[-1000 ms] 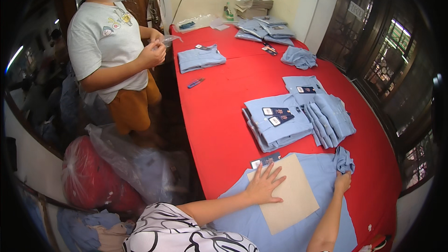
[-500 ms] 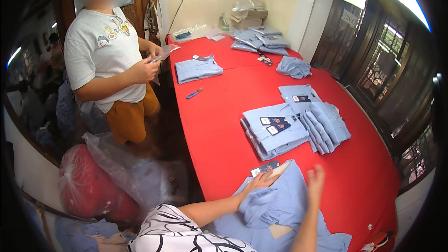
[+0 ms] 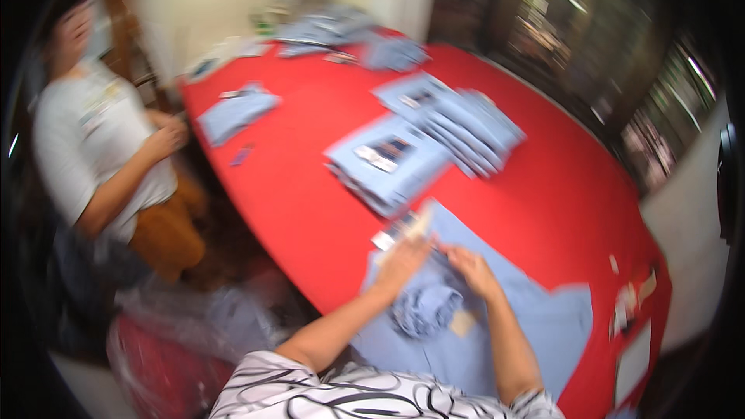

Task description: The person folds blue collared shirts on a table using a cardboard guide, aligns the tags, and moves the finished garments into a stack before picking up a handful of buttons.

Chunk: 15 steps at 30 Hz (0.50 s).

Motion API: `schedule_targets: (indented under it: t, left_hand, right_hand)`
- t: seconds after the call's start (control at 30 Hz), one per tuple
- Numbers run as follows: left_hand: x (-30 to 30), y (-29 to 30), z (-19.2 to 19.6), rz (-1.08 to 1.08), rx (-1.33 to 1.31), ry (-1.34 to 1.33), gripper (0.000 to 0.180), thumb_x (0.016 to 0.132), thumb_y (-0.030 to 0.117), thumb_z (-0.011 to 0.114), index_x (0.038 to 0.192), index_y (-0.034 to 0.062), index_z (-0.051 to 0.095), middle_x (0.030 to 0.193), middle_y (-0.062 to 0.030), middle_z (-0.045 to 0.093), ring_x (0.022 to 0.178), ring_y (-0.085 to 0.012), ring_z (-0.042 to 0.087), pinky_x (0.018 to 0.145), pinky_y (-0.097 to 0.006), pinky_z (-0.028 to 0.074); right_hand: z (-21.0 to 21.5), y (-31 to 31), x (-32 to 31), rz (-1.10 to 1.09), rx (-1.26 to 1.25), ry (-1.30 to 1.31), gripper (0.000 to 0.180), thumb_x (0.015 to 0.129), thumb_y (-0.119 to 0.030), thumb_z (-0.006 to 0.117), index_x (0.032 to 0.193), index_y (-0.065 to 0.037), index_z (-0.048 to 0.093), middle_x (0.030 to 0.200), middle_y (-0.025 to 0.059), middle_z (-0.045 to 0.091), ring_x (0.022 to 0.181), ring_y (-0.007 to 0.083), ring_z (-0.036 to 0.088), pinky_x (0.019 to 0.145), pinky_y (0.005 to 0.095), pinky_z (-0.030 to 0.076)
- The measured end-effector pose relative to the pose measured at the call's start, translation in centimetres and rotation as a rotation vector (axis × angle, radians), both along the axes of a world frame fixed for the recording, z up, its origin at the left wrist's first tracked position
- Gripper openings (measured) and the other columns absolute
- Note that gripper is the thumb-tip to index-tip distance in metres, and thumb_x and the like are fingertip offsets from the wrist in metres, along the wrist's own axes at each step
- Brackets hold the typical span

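Observation:
A light blue shirt (image 3: 535,318) lies spread over the near part of the red table, with a bunched roll of its cloth (image 3: 427,310) in the middle. My left hand (image 3: 403,265) rests flat at its upper end, fingers stretched out beside a beige stiff piece (image 3: 421,221) and a dark tag with a white label (image 3: 394,231). Close to its right, my right hand (image 3: 469,270) has its fingers curled in a pinch at the shirt's cloth. Motion blur softens both hands. A second beige patch (image 3: 463,323) shows on the shirt below the right hand.
Beyond the shirt on the red table (image 3: 303,217) sit folded blue shirts (image 3: 388,159) with tags and another stack (image 3: 473,132). Farther left lie one folded shirt (image 3: 237,112) and a small blue tool (image 3: 241,155). A co-worker (image 3: 105,147) stands left, near plastic bags (image 3: 186,357).
The view has swung right, and the scene has shifted left and blurred. My right hand has come down from above the shirt to its cloth, next to my left hand.

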<state>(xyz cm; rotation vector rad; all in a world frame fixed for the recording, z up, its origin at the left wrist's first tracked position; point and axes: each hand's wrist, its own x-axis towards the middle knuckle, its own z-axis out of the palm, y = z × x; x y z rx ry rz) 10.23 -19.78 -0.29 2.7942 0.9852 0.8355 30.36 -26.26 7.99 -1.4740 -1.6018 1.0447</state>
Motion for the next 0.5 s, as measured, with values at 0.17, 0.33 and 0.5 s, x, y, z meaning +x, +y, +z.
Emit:
schedule_targets:
  t: [0.17, 0.33, 0.5]
  left_hand:
    - [-1.2, -0.7, 3.3, -0.149, -0.124, -0.057, 0.044, 0.084, 0.014, 0.050, 0.121, 0.0261, 0.070, 0.133, -0.0074, 0.057, 0.132, -0.0330, 0.042, 0.115, -0.050, 0.026]
    - [-0.2, -1.1, 5.1, -0.320, -0.173, -0.080, 0.030, 0.084, 0.010, 0.054, 0.105, 0.0159, 0.075, 0.131, -0.0055, 0.062, 0.138, -0.0319, 0.041, 0.118, -0.050, 0.022]
    - [0.6, -0.9, 4.5, -0.325, -0.349, -0.227, 0.010, 0.085, 0.009, 0.050, 0.076, 0.0044, 0.048, 0.115, -0.0121, 0.067, 0.130, -0.0350, 0.051, 0.116, -0.049, 0.025]
  right_hand:
    - [-0.2, -7.7, 13.9, -0.742, 0.163, -0.640, 0.038, 0.084, 0.009, 0.047, 0.113, -0.005, 0.068, 0.128, 0.0176, 0.061, 0.118, 0.0365, 0.055, 0.103, 0.0420, 0.045]
    - [0.4, -17.4, 24.5, -1.126, -0.133, -0.925, 0.044, 0.083, 0.002, 0.049, 0.118, -0.016, 0.069, 0.136, 0.0105, 0.056, 0.124, 0.0362, 0.047, 0.104, 0.0506, 0.039]
    - [-0.9, -20.0, 27.4, -0.962, -0.068, -1.149, 0.027, 0.084, -0.001, 0.053, 0.105, -0.011, 0.067, 0.115, 0.0124, 0.061, 0.112, 0.0346, 0.051, 0.093, 0.0494, 0.043]
